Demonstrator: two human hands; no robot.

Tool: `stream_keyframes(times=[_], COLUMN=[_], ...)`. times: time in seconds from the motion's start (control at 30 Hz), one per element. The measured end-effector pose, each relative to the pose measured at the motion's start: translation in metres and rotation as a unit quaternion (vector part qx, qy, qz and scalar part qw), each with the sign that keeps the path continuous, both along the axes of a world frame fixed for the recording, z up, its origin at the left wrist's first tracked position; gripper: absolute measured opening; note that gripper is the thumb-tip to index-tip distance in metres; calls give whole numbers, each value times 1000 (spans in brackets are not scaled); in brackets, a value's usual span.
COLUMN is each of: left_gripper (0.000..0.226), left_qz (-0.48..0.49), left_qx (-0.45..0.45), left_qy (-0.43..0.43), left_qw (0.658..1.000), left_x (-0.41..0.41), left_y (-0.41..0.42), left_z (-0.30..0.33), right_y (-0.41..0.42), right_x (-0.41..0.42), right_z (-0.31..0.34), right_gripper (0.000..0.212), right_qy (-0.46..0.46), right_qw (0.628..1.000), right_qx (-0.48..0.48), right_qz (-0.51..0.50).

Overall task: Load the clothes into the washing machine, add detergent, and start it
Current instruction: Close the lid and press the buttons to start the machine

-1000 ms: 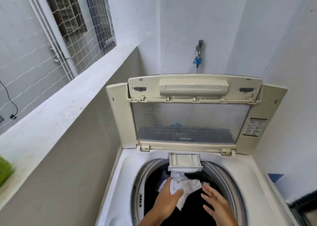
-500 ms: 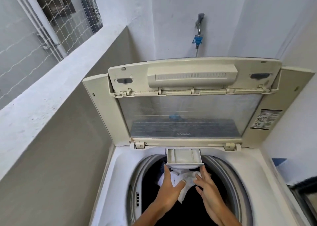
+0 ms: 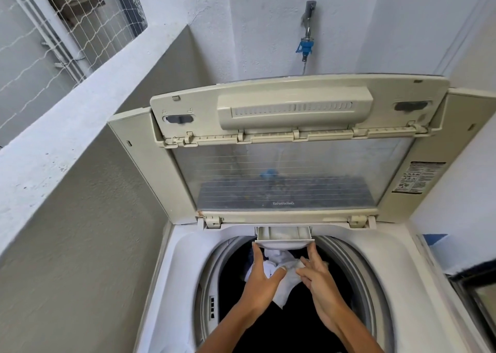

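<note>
Under drawer [image 3: 284, 236], both hands [image 3: 261, 277] outstretched.

Washer drum [image 3: 346, 261] — clothes [image 3: 279, 269] inside.

Light: bright, even daylight came from the netted window opening [image 3: 67, 28] at left.
Shadows: soft.
Edges: wide-angle bending.

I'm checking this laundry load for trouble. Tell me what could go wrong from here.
1. The white cloth is bunched high beneath the pulled-out detergent drawer; it may catch when the drawer slides shut.
2. The left hand and right hand have fingertips at the drawer's lip and could get pinched.
3. White cloth lies among dark clothes; dye might transfer.
</note>
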State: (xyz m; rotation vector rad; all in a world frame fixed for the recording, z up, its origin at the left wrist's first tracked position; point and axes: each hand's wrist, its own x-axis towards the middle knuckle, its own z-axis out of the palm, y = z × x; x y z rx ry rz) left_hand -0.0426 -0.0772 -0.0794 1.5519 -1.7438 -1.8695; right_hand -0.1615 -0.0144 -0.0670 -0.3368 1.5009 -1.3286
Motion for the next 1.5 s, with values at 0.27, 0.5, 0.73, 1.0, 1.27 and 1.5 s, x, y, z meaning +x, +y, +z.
stream_keyframes(times=[0.27, 0.5, 0.73, 1.0, 1.27, 1.5], left_gripper=[83, 86, 80, 75, 73, 85], left_qz=[17, 18, 39, 37, 12, -21], left_qx=[23, 21, 26, 10, -9, -22], left_qy=[42, 33, 47, 2, -32, -73], left_qw=[999, 999, 998, 999, 999, 997], left_x=[-13, -16, -17, -16, -22, -48], left_y=[-16, -17, -20, -26, -30, -26], left_z=[12, 9, 8, -1, -3, 2], right_y=[-17, -24, -32, -48, -52, -47], right_x=[-5, -8, -18, -28, -32, -27], right_z=[10, 8, 5, 5, -9, -4], right_gripper=[71, 69, 60, 34, 44, 85], right_qy=[-12, -15, -26, -9, -50, -30], right_qw=[1000, 1000, 999, 994, 991, 993], right_qx=[0, 11, 36, 82, 98, 67], right_qz=[1, 9, 31, 71, 76, 97])
